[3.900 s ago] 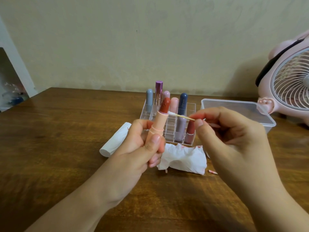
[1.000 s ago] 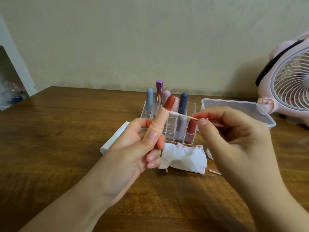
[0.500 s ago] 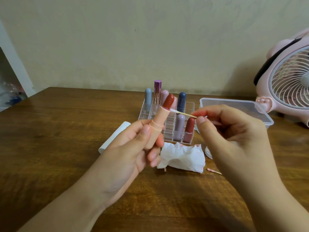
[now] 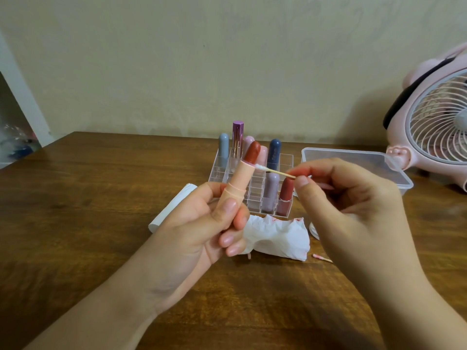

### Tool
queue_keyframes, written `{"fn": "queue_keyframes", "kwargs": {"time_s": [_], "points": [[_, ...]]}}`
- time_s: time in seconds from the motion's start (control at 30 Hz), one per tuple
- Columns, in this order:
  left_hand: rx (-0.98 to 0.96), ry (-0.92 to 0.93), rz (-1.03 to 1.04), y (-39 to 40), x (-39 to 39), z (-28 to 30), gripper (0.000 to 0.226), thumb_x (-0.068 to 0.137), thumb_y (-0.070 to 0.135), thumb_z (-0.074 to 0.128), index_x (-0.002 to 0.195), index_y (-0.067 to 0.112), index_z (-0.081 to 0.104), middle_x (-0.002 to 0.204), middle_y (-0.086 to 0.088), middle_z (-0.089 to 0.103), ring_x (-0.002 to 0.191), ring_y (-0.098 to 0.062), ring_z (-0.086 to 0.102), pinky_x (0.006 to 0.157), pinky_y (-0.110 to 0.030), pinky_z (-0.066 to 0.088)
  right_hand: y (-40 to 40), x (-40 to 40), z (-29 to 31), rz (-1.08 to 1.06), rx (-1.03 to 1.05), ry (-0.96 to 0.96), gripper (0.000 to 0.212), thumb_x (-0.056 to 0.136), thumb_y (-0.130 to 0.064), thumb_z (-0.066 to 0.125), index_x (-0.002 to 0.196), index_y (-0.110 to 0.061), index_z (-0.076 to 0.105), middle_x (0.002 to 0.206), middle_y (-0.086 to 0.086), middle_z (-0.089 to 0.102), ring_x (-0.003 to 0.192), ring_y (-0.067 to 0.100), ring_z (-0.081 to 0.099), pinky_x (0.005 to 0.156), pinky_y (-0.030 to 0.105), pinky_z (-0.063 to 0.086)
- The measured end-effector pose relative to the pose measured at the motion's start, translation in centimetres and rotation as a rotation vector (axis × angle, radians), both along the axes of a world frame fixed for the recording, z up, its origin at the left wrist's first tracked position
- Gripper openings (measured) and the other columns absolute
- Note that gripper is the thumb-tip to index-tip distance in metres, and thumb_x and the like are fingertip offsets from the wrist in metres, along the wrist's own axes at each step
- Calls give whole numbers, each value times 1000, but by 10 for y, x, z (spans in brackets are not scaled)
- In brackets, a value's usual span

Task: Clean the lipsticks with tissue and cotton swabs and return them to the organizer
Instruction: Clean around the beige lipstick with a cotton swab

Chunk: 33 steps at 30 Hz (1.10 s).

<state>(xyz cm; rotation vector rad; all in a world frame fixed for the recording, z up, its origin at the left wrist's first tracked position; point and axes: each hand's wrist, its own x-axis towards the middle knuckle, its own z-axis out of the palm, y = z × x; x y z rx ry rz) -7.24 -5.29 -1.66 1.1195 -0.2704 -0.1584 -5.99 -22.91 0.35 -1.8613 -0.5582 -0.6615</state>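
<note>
Lipstick (image 4: 236, 184): held up near centre, before the organizer (image 4: 252, 183), red bullet wound out.
Left hand (image 4: 199, 223): fingers and thumb wrapped round the peach tube.
Right hand (image 4: 348, 198): fingertips pinching the swab (image 4: 274, 171), its tip touching the tube's collar.
Handling: light, rigid tube; bullet likely soft and smeary, so hold the tube only.
Tissue (image 4: 276, 236): crumpled, stained, on the table below.

Tissue (image 4: 276, 236) before organizer (image 4: 252, 188)

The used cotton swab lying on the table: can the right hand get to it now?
Probably yes: the used cotton swab lies uncovered beside the right hand, but its fingers already pinch a clean swab.
</note>
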Motion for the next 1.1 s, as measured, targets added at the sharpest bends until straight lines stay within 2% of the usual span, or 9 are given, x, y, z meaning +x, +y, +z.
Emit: {"fn": "queue_keyframes", "kwargs": {"time_s": [0.2, 0.33, 0.47, 0.63, 0.73, 0.83, 1.0, 1.1], "points": [[-25, 12, -33, 1, 1, -1, 23, 75, 25, 60, 90, 10, 70, 73, -9, 56, 51, -11, 43, 48, -24, 43, -1, 0, 1, -5, -1, 8, 14, 83, -23, 56, 82, -33, 66, 71, -4, 61, 59, 12, 55, 49, 11, 41], [-41, -2, -63, 0, 3, -4, 31, 78, 29, 55, 92, 8, 73, 70, -9, 56, 51, -12, 45, 50, -25, 44, 0, 0, 0, 4, 7, -9, 15, 83, -20, 57, 81, -31, 67, 69, 3, 59, 58, 19, 53, 47, 15, 39], [-105, 50, -71, 1, 1, -2, 33, 83, 27, 49, 100, 4, 67, 67, -9, 49, 50, -14, 40, 49, -27, 44, 0, 0, 0, 7, 24, -13, 15, 83, -20, 58, 80, -31, 67, 66, 3, 59, 57, 18, 53, 48, 14, 39], [-123, 44, -114, 2, 1, -1, 32, 84, 25, 57, 114, 14, 54, 68, -6, 47, 52, -13, 39, 51, -29, 44, 0, 0, 0, 4, 27, -16, 15, 83, -20, 58, 80, -31, 67, 66, 1, 59, 56, 15, 52, 48, 12, 39], [-100, 34, -105, 2, 2, -2, 34, 79, 19, 61, 112, 13, 55, 66, -5, 46, 51, -12, 38, 50, -28, 44, 0, -1, 0, 3, 27, -16, 15, 83, -20, 58, 80, -31, 67, 66, 2, 59, 56, 16, 52, 48, 13, 39], [-116, 13, -133, 3, 1, -3, 22, 83, 17, 62, 104, 10, 58, 67, -6, 46, 51, -13, 39, 51, -28, 44, 0, -1, 1, -7, 7, -17, 16, 83, -21, 57, 80, -33, 67, 70, -1, 61, 59, 17, 55, 48, 16, 41], [11, -59, -73, 0, 2, -3, 20, 87, 27, 43, 96, 10, 49, 64, 2, 52, 50, -6, 51, 51, -23, 44, 0, 0, -1, 12, 17, -23, 15, 83, -20, 58, 80, -31, 67, 68, 0, 62, 56, 14, 55, 48, 14, 41], [6, -58, -74, 1, 4, -5, 26, 91, 29, 40, 106, 9, 49, 69, 4, 58, 56, -6, 57, 55, -22, 46, 2, 1, -5, 46, -8, -36, 9, 83, -24, 60, 82, -29, 67, 70, 5, 64, 59, 17, 59, 51, 24, 48]]}}
